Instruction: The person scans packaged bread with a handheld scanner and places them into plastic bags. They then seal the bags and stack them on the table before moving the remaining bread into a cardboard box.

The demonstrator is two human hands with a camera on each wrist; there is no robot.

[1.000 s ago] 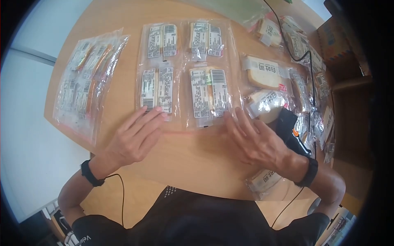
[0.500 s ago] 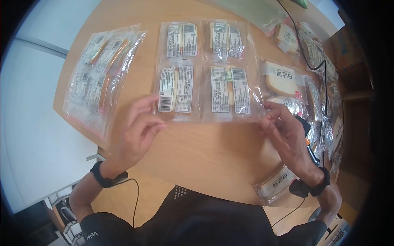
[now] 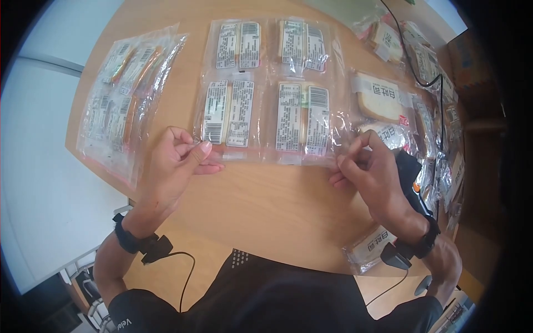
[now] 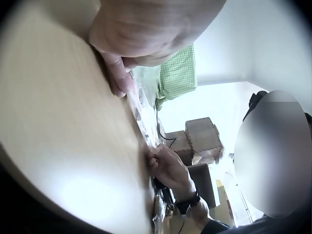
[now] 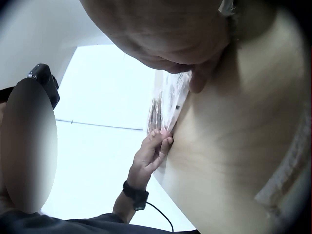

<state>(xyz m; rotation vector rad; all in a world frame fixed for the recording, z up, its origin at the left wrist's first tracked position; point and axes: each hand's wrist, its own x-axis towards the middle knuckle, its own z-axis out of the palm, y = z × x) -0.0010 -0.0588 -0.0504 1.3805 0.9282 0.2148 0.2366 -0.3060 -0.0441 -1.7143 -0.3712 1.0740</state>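
Though bagged, barcodes (image 3: pixel 318 97) near “白吐司” bread (image 3: pixel 380 101)

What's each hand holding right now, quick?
Left hand: pinching the big clear bag at its near edge.
Right hand: pinching the same bag, farther right.

Glare whitens the tabletop (image 4: pixel 83 195); dark corners vignette every view.

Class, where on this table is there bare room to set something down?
Widest: the table between the middle bag and the near edge, left of the lone bread pack. A narrower strip separates the middle bag from the left bags. Crowded: the right, heaped with bread packs.
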